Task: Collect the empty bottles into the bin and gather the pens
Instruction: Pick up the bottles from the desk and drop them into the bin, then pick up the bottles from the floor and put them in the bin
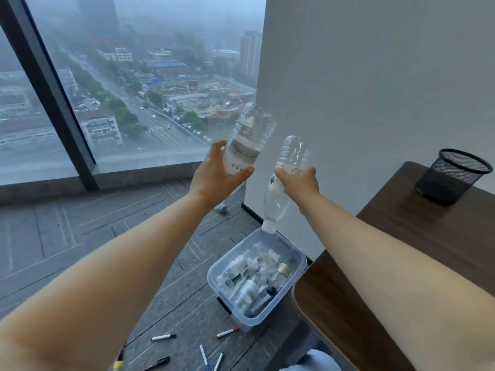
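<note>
Bottle collection is in hand. The left hand (214, 174) grips a bottle (247, 135); the right hand (301, 182) grips a second bottle (290, 156), cap down above the bin (241, 320). The next move probably calls for lowering and releasing both. Pens (164, 337) lie on the floor (80, 236) nearby.

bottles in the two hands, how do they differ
The left bottle looks wider; the right bottle is slimmer.
The right bottle's label shows a green mark; the left bottle's label looks white with grey print.
The right bottle's white cap shows just above the bin's far rim; the left bottle's neck is mostly hidden behind the left hand.
Both are clear plastic, gripped neck down and tilted.
</note>
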Demonstrator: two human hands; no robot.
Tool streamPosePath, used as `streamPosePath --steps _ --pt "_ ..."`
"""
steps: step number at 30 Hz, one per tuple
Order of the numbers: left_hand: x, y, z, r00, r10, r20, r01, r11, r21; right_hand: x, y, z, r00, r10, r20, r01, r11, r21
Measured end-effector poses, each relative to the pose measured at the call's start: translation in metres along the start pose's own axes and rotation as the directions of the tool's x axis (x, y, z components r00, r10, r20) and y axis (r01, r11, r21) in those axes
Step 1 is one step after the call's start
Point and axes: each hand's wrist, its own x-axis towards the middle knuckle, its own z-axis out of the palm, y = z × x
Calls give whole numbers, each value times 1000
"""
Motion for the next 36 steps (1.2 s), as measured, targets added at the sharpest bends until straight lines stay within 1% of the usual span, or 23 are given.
streamPosePath --steps 4,6,10,14,17,20,23,26,28,31,33,36 --pt "7 -33 -1 995 -46 86 47 999 -13 13 6 22 981 184 -64 -191 974 -118" --pt "10 -45 2 992 -62 110 61 998 10 18 8 29 973 208 -104 -224 959 -174" --pt "11 -68 15 974 -119 191 105 991 85 16 19 38 981 162 -106 -182 960 -212" --pt "5 -88 34 920 -241 310 204 968 149 14 32 43 984 154 -92 -169 969 -179" --pt "0 -96 51 873 -283 397 211 953 216 17 33 41 986 138 -94 -151 978 -141" --pt "3 -94 73 850 -285 442 197 952 235 21 34 39 986 104 -128 -116 990 -86" --pt "18 -82 100 853 -242 463 129 956 263 25 30 34 976 56 -209 -65 997 -35" --pt "31 -62 122 847 -214 486 8 920 391 28 18 26 958 10 -286 -19 999 -30" --pt "37 -54 128 852 -236 467 7 898 440 28 9 19 952 -54 -301 39 998 -57" --pt "36 -52 119 876 -242 416 45 902 429 28 -1 9 961 -112 -251 111 994 -18" --pt "29 -52 105 885 -211 415 47 927 371 23 -4 6 975 -114 -189 118 993 11" --pt "10 -49 80 895 -181 407 55 951 303 6 -1 8 983 -134 -126 136 991 5"
